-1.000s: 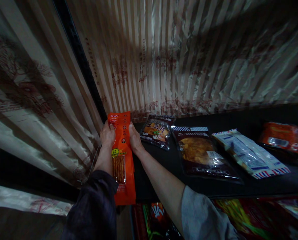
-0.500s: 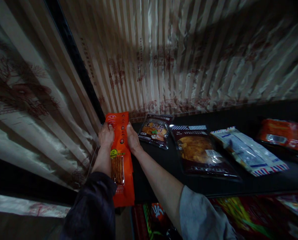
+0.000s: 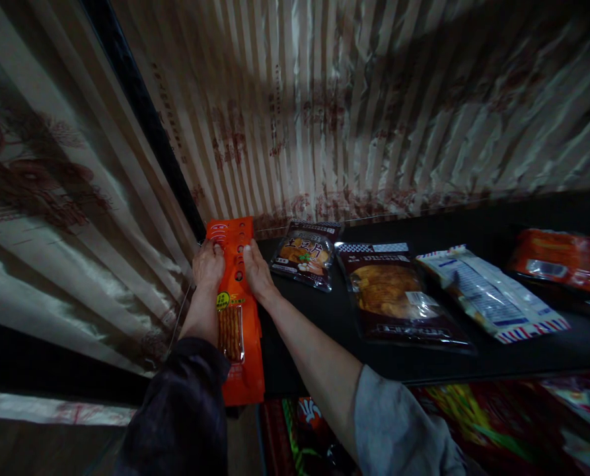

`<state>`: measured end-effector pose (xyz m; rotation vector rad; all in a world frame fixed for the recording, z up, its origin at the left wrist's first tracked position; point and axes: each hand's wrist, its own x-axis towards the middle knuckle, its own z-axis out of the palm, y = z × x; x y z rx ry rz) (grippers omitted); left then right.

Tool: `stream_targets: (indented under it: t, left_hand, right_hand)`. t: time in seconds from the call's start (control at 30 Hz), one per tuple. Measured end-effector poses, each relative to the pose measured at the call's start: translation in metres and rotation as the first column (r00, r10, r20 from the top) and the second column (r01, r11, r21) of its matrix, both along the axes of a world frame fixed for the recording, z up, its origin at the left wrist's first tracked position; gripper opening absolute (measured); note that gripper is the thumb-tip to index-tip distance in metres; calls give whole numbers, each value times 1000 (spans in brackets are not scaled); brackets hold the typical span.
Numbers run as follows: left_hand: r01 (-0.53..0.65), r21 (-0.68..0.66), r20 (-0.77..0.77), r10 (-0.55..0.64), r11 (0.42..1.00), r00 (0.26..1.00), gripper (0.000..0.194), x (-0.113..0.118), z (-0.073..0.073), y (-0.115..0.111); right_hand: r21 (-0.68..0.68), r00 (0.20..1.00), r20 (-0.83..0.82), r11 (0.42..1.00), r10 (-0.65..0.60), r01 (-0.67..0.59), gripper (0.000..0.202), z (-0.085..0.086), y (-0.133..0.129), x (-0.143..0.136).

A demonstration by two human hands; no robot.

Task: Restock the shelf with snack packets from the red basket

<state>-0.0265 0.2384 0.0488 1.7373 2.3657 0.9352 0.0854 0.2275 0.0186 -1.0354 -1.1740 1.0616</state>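
Observation:
A long orange snack packet (image 3: 248, 387) lies at the left end of the black shelf, its near end reaching the front edge. Sticks of food show through its clear window. My left hand (image 3: 208, 264) grips the packet's left side near the far end, with the thumb on top. Opposite it, my right hand (image 3: 259, 272) is closed on the right side, its thumb resting on the orange face. The undersides of both hands' fingers are hidden. Just right of my right hand lies a small brown bag of potato slices (image 3: 304, 254).
A larger brown snack bag (image 3: 388, 294), a white bag with striped ends (image 3: 493, 294) and an orange-red packet (image 3: 567, 261) lie farther right on the black shelf (image 3: 319, 344). Patterned curtains (image 3: 324, 132) hang behind and left, beside a dark post (image 3: 141, 112). Colourful packets (image 3: 487, 423) fill a lower level.
My right thumb has moved left, from the packet's edge onto its face. The left hand keeps its hold. The whole view has shifted slightly.

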Motion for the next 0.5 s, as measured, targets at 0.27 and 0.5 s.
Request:
stream_targets:
  t: [0.27, 0.5]
  left_hand:
    - [35, 18, -65, -34, 999, 997, 41, -2, -4, 1]
    - [51, 33, -140, -45, 998, 989, 39, -2, -7, 2]
  right_hand:
    - [72, 986, 165, 997, -37, 25, 50, -7, 8, 1]
    - [166, 961, 263, 985, -85, 41, 58, -12, 10, -2]
